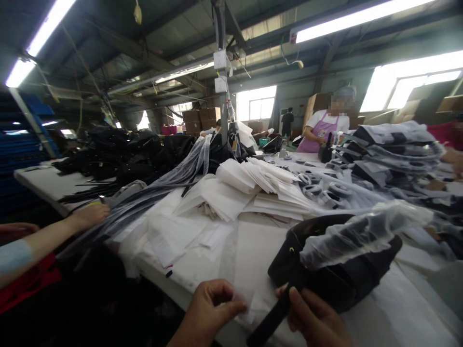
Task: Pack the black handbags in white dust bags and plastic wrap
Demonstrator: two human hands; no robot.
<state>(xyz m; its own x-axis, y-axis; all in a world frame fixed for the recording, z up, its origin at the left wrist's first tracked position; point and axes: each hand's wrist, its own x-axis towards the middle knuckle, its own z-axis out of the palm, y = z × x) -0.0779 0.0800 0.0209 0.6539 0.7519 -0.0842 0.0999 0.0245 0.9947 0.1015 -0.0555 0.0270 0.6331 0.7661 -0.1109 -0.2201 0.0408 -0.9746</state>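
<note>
"Well, what do we see that is largest?"

"We have the broad white table, its pale top running away from us under heaped goods."

"And next?"

"We see a slumped pile of white sheets, thin and flat, their edges fanned into uneven layers."

"Where is the bag?"

"We find the black bag on the near table, right of our left hand, its dark body smooth and rounded. Across its top slants a puffy plastic sleeve, crinkled and translucent."

"And our hands?"

"Our right hand grips a black strap, flat and matt, thumb laid over it just in front of the bag. Our left hand curls into a ring, thumb and forefinger tips brought close together."

"Around anything?"

"At those tips we see a wisp of clear film, filmy and blurred; we cannot tell whether they pinch it or only touch it."
</note>
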